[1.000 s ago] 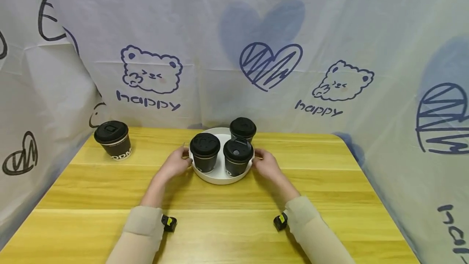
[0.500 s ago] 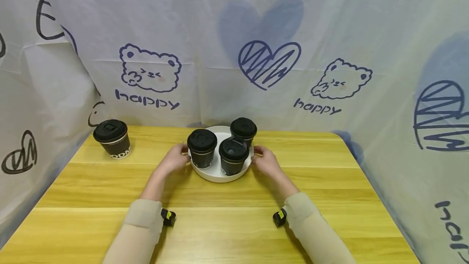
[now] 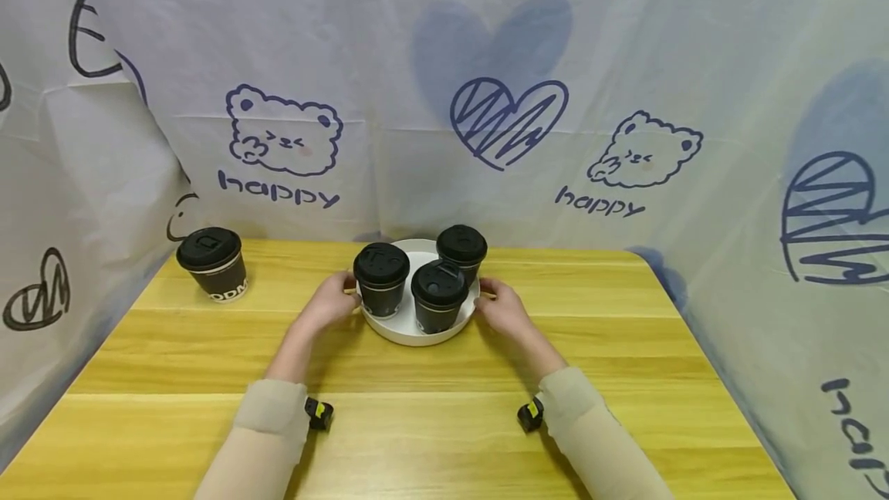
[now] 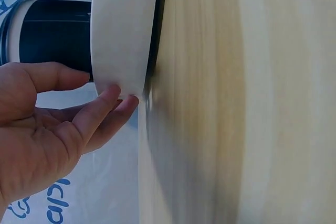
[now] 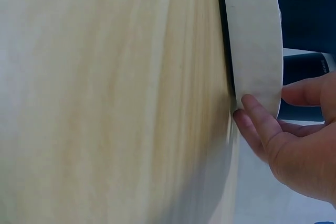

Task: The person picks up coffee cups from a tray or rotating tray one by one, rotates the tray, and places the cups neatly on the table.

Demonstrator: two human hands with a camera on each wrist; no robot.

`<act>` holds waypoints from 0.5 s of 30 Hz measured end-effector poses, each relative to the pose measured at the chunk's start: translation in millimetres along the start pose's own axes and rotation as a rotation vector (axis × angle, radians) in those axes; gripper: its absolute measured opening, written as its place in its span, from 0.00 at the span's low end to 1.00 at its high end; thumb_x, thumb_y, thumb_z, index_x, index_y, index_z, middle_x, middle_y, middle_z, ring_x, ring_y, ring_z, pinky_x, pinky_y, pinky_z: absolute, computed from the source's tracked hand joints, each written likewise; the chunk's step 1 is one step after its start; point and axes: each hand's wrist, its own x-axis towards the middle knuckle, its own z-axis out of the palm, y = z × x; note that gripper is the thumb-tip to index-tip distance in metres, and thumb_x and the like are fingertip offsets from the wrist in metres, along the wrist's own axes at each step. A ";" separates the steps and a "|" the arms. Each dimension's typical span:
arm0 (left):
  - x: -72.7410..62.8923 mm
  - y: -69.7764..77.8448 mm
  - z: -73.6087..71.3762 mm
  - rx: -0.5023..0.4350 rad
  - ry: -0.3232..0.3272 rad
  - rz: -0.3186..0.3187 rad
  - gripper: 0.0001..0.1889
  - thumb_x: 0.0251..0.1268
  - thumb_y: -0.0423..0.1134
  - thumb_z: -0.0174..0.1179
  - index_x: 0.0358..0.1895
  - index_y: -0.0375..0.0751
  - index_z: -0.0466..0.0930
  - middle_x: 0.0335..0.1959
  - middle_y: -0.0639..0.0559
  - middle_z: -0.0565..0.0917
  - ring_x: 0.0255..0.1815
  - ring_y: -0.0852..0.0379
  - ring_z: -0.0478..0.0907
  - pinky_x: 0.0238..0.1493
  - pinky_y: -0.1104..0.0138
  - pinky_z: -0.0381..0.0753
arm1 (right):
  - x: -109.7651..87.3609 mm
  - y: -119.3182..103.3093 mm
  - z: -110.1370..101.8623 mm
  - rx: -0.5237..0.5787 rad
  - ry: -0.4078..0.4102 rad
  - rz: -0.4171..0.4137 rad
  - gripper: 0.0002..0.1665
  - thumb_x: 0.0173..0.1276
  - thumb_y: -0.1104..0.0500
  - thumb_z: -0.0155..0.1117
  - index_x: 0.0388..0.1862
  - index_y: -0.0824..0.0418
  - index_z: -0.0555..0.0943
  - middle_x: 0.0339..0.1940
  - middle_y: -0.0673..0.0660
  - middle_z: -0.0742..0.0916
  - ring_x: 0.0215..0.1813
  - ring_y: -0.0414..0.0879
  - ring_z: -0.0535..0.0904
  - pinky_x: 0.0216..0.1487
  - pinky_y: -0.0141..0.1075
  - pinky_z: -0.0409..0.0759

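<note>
A round white tray [image 3: 417,339] with a low wall stands near the table's far edge, bearing three black lidded paper cups: a left cup [image 3: 381,284], a front cup [image 3: 438,303] and a back cup [image 3: 462,249]. My left hand [image 3: 329,302] pinches the tray's left side, thumb at the rim beside the left cup and fingers against the outer wall. From the opposite side, my right hand [image 3: 503,309] grips the wall the same way. In both wrist views, a dark strip runs under the tray wall [image 4: 123,24]. All three cups are upright.
Another black lidded cup [image 3: 217,265] with white lettering stands at the table's far left. The wooden table [image 3: 417,438] meets a printed white cloth [image 3: 389,137] hanging behind it and at both sides.
The left and front cups have shifted slightly leftward with the tray, which seems turned a little clockwise. Both hands keep hold of its sides. The far-left cup stays put.
</note>
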 end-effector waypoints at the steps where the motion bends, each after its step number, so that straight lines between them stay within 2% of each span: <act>1: -1.5 0.8 0.6 -0.008 -0.002 -0.008 0.26 0.63 0.24 0.53 0.65 0.15 0.68 0.65 0.20 0.73 0.71 0.27 0.69 0.70 0.43 0.72 | -0.5 0.5 0.0 0.000 0.002 -0.001 0.29 0.73 0.67 0.55 0.72 0.74 0.71 0.69 0.70 0.79 0.66 0.61 0.79 0.59 0.42 0.80; 4: -5.5 3.6 2.2 -0.025 -0.018 -0.029 0.29 0.64 0.26 0.56 0.68 0.15 0.65 0.67 0.19 0.71 0.71 0.26 0.68 0.72 0.43 0.71 | -2.5 0.8 1.3 0.032 0.010 0.012 0.30 0.73 0.67 0.55 0.72 0.75 0.71 0.69 0.70 0.79 0.65 0.60 0.79 0.61 0.42 0.79; 8: -8.7 7.1 3.9 -0.037 -0.038 -0.049 0.35 0.63 0.27 0.60 0.72 0.14 0.60 0.69 0.18 0.68 0.72 0.26 0.68 0.73 0.43 0.69 | -6.8 -2.3 3.7 0.073 0.022 0.024 0.30 0.72 0.67 0.55 0.72 0.75 0.70 0.69 0.70 0.79 0.61 0.58 0.80 0.60 0.41 0.80; 15: -10.1 6.7 7.0 -0.054 -0.043 -0.059 0.38 0.62 0.26 0.62 0.74 0.15 0.56 0.70 0.19 0.68 0.70 0.28 0.70 0.72 0.44 0.71 | -13.8 -3.6 4.6 0.006 0.031 0.006 0.31 0.70 0.66 0.56 0.71 0.75 0.71 0.68 0.70 0.80 0.60 0.57 0.80 0.62 0.44 0.79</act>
